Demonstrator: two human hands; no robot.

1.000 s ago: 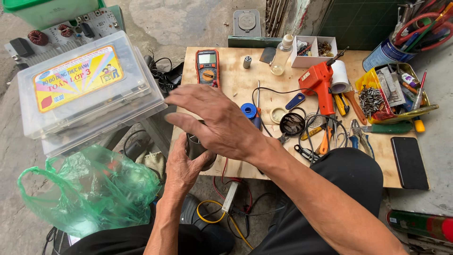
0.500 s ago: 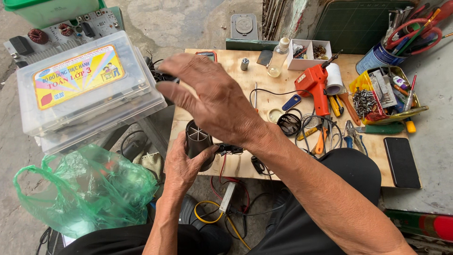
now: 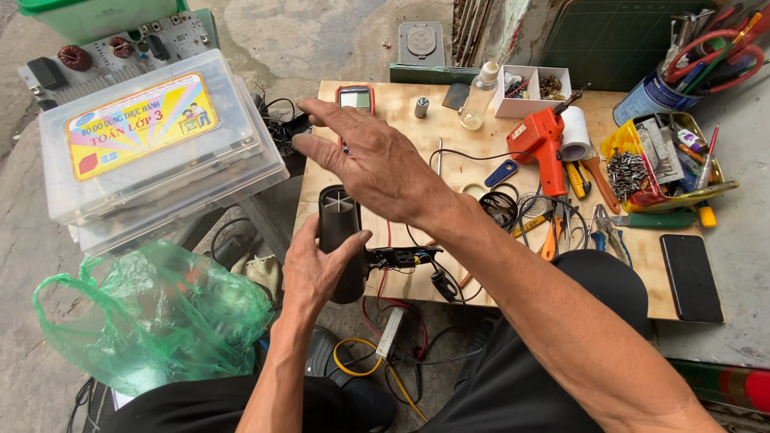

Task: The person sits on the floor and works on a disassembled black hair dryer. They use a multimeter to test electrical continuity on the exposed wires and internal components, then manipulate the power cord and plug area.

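Right hand (image 3: 377, 164) has lifted off the black tube (image 3: 341, 240), fingers now spread, holding nothing, nearer the table's (image 3: 449, 273) far-left corner. Left hand (image 3: 317, 269) stays clamped on the tube, its open end now exposed.

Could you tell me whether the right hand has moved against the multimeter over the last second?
Yes. The right hand has moved up and away, towards the multimeter.

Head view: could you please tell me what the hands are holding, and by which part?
The left hand grips a black cylinder around its middle. The right hand hovers above it, holding nothing.
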